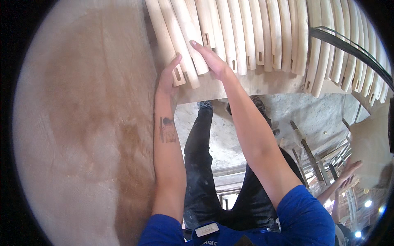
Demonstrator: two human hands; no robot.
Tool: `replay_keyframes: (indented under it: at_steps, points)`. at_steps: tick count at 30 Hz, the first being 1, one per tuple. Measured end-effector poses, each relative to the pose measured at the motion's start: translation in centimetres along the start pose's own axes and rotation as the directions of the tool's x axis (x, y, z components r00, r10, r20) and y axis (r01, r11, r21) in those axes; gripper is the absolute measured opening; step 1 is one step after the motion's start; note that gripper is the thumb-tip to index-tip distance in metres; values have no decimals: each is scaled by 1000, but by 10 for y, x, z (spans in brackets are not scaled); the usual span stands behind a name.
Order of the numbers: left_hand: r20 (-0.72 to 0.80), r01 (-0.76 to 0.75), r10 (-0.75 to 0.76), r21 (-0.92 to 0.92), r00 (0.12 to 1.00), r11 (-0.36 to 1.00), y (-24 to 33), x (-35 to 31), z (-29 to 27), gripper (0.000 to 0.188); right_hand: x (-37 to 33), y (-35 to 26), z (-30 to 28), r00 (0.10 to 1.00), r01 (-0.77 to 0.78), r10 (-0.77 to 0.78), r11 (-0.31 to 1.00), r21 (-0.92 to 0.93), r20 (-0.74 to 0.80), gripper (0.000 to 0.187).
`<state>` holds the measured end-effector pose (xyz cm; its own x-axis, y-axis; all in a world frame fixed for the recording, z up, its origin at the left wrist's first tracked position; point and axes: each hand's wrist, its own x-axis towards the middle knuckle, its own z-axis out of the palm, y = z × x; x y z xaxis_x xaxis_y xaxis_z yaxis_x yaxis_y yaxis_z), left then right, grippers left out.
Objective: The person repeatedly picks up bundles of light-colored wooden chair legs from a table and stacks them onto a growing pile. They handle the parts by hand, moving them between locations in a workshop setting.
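Several pale wooden pieces with slotted ends (179, 47) lie side by side at the edge of a wooden board, in front of me. My left hand (167, 78) is against the leftmost piece, its thumb along the top near the slot. From the other side my right hand (214, 62) presses in, thumb resting on a neighbouring piece. Between them the two hands clasp a small group of these pieces by their near ends. The other fingers are mostly hidden behind and beneath the wood.
A row of similar pieces (262, 37) continues rightward, crossed by a dark strap (349, 49). To my left stands a broad brown panel (86, 123). Below are the grey floor (230, 139) and slim bars (308, 151). Another person's hand (349, 174) shows at the right, near a pale sheet (371, 143).
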<state>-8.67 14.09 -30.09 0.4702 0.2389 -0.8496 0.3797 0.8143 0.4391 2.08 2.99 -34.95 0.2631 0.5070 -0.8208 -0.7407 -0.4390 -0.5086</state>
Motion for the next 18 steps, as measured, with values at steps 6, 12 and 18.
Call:
replay_keyframes:
  at_steps: [6, 12, 18]
  points:
    - [146, -342, 310, 470, 939, 814, 16, -70, 52, 44, -48, -6, 12, 990, 120, -109, 985, 124, -95, 86]
    - [56, 5, -21, 274, 998, 962, -7, -175, 30, 39, -185, -12, 37, 986, 141, -137, 989, -35, 97, 94]
    - [66, 176, -186, 123, 980, 977, -99, -287, -3, 43, -311, 76, 55, 986, -104, 78, 978, 179, 147, 70]
